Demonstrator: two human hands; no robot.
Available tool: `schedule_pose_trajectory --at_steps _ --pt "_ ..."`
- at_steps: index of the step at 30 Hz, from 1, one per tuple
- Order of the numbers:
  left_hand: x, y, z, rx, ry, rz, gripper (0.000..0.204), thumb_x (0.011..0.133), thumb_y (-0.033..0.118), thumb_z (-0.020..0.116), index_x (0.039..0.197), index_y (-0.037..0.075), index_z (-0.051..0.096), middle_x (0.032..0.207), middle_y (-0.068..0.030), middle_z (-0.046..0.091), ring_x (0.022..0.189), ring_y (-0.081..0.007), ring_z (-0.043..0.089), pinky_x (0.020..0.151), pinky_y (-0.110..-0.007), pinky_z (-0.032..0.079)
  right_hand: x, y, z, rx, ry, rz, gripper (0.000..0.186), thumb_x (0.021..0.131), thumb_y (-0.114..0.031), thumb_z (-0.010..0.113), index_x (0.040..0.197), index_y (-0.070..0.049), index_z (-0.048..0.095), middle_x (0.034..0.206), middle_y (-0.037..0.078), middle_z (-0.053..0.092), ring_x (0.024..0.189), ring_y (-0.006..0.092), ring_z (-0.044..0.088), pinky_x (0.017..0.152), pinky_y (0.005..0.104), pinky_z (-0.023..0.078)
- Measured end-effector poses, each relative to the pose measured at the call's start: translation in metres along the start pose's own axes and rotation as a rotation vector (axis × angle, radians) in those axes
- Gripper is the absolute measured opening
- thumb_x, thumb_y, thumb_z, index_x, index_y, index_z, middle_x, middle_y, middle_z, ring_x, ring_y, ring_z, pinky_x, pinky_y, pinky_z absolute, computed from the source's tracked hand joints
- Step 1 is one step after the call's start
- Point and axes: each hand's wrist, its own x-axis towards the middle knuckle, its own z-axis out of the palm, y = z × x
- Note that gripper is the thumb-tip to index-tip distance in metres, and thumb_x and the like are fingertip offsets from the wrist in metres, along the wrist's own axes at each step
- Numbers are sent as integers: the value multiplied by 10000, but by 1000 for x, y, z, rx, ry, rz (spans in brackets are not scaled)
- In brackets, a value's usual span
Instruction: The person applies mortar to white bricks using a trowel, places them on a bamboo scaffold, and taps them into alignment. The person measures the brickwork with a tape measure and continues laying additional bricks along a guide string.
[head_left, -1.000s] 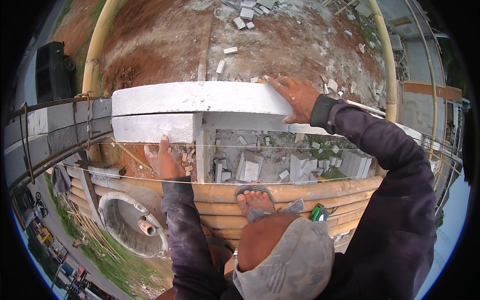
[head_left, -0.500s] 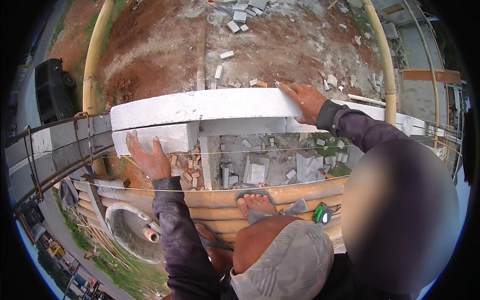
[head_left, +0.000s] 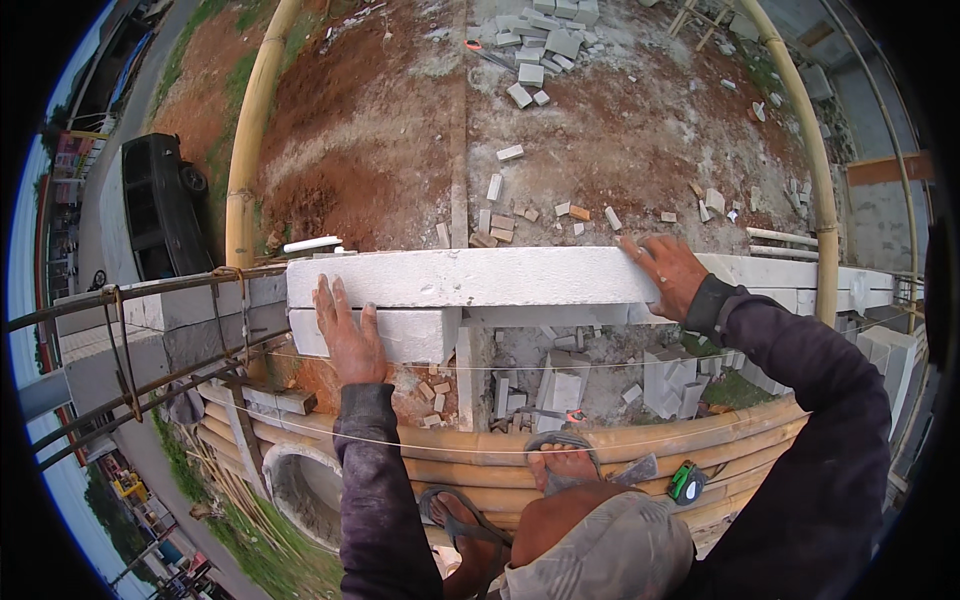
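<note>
A long white lightweight concrete block (head_left: 450, 277) lies lengthwise along the top of the wall, bridging an opening. Its left end rests over a shorter white block (head_left: 390, 335). My left hand (head_left: 350, 335) lies against the near faces of both blocks, fingers stretched out and fingertips on the long one. Round the long block's right end is my right hand (head_left: 670, 272), fingers over the far side and thumb on the near side. Part of the right hand's grip is hidden from above.
Bamboo poles (head_left: 740, 430) form the platform under my sandalled feet. On it lie a green tape measure (head_left: 686, 482) and a flat grey blade (head_left: 635, 470). Steel bars (head_left: 120, 300) stick out at left, above a round basin (head_left: 300, 490). A taut string crosses before the wall.
The view has shifted, so the scene sits lower and further right. My left fingertips have moved up from the shorter block onto the long one. My right hand stays at its right end.
</note>
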Motion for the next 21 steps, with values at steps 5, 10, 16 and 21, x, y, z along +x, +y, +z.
schedule_pose_trajectory --at_steps 5,10,16,21 --pt "10 4 15 110 -143 47 611 930 211 499 1494 81 302 1578 -160 199 1449 -404 155 1169 -527 129 0 1 1 53 -12 7 1066 618 -128 845 1498 -132 243 1288 187 448 1203 373 455 956 503 410" --pt "8 -1 23 126 -142 41 608 947 251 479 1504 102 287 1586 -143 187 1454 -407 135 1162 -560 100 -1 -1 -1 40 5 10 1075 613 -115 842 1502 -127 237 1287 185 448 1197 370 460 960 495 409" --pt "13 15 13 142 -157 67 645 917 258 550 1493 101 307 1584 -139 190 1453 -406 138 1159 -564 107 -1 -3 -2 59 13 4 1057 623 -94 827 1501 -119 240 1232 178 463 1154 361 475 939 479 417" --pt "11 89 12 64 -267 404 823 787 299 721 1484 122 321 1577 -130 204 1459 -364 149 1166 -569 113 -4 3 7 81 49 -19 1029 639 -95 819 1497 -118 251 1206 169 471 1144 350 477 930 480 421"
